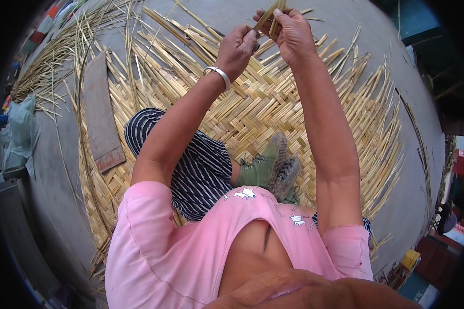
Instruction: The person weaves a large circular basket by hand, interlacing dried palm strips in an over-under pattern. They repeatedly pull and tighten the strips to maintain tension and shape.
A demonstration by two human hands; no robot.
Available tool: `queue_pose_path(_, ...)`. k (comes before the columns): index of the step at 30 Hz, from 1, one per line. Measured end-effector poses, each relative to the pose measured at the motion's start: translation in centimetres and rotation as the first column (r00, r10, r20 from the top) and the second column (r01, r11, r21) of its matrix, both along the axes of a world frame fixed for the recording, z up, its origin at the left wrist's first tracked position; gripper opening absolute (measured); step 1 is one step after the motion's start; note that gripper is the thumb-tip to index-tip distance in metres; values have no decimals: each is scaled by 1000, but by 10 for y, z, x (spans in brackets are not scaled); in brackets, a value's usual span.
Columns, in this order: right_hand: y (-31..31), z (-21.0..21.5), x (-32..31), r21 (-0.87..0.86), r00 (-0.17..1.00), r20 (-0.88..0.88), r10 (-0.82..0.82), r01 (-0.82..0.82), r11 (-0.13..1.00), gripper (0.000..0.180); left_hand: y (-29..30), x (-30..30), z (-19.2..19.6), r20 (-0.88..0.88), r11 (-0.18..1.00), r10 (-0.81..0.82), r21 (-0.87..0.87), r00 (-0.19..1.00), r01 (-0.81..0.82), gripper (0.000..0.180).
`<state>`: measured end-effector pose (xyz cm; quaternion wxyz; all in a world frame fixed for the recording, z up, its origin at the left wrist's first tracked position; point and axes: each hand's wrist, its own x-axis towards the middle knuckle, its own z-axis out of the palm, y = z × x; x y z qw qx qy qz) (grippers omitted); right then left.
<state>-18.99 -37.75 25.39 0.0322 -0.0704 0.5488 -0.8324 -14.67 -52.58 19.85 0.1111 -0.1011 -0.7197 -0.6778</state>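
Beneath me spreads a large herringbone mat woven from flat, straw-coloured reed strips, its loose strip ends fanning out all around. Both hands are raised over its far edge. My left hand, with a silver bangle at the wrist, is closed in a pinch on a reed strip. Beside it, my right hand also grips the strip, thumb pressed against it and fingers curled behind. A small dark thing shows below the left fingertips; its kind is unclear. The strip's upper end runs out of the picture.
A flat wooden board lies on the mat's left part. Many loose reeds are heaped at the far left on the grey floor. A pale plastic bag sits at the left. My green shoes rest on the weave.
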Motion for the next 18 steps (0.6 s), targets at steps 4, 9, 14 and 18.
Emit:
queue_pose_path(4,2,-1,19,33,997,-71,3,-1,999,15,1,13,-2,58,988,-95,126,994,87,22)
queue_pose_path(9,8,11,48,53,989,-31,-143,145,988,14,20,24,2,88,988,-122,103,989,112,23)
queue_pose_path(14,-7,9,68,41,977,-75,-198,202,979,12,40,19,-8,74,988,40,147,996,-50,23)
queue_pose_path(18,-14,4,93,-251,1000,21,-23,28,967,9,4,0,-16,333,904,26,395,943,-165,18)
